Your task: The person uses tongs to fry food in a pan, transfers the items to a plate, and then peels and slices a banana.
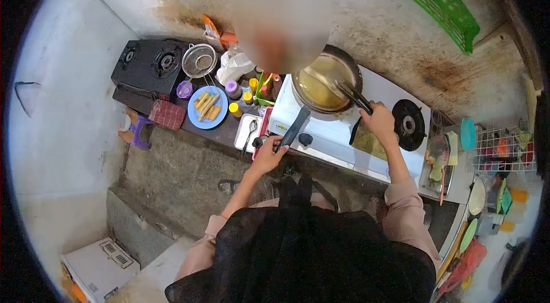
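Note:
A frying pan with yellowish oil in it sits on the left burner of the white gas stove. Its long black handle points toward me, and my left hand is closed around the end of it. My right hand grips dark-handled tongs, whose tips reach into the oil. What the tips touch is hard to make out. Left of the stove, a blue plate bears several golden fried rolls.
A white tray with a spoon lies beside the stove. Sauce bottles, a strainer and a black stove stand farther left. The right burner is near my right hand; a wire rack holds kitchen items.

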Action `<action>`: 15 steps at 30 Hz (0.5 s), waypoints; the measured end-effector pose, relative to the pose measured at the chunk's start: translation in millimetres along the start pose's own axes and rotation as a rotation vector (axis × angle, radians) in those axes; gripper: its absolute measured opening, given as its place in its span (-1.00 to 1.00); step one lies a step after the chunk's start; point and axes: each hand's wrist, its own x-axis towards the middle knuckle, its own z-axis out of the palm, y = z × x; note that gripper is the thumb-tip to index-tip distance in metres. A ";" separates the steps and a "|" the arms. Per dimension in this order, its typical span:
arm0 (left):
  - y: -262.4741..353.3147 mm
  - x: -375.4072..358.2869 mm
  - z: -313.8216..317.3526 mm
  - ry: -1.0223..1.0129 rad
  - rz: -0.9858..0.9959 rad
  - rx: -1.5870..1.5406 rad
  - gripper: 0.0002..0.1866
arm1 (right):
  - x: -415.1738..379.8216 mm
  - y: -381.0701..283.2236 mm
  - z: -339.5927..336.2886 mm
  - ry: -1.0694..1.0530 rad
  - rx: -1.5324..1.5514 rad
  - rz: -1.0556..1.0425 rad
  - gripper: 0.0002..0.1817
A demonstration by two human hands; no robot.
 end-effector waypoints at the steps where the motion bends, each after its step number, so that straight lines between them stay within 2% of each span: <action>1: -4.9 -0.1 1.8 0.004 -0.005 -0.013 -0.59 | 0.6 5.3 -0.1 0.028 0.005 -0.027 -0.56; 4: -12.4 0.3 4.5 0.002 -0.036 -0.085 -0.61 | -0.2 13.8 -21.1 -0.321 0.295 0.169 -0.53; 7: -9.0 -1.8 3.2 -0.019 -0.077 -0.096 -0.61 | -9.4 17.5 -28.8 -0.534 0.660 0.333 -0.51; 10: -12.1 0.0 4.8 -0.010 -0.103 -0.121 -0.62 | -9.1 20.3 -18.4 -0.587 0.699 0.347 -0.49; 15: -13.9 0.8 5.3 0.018 -0.084 -0.076 -0.64 | 12.2 40.4 2.6 -0.477 0.642 0.362 -0.46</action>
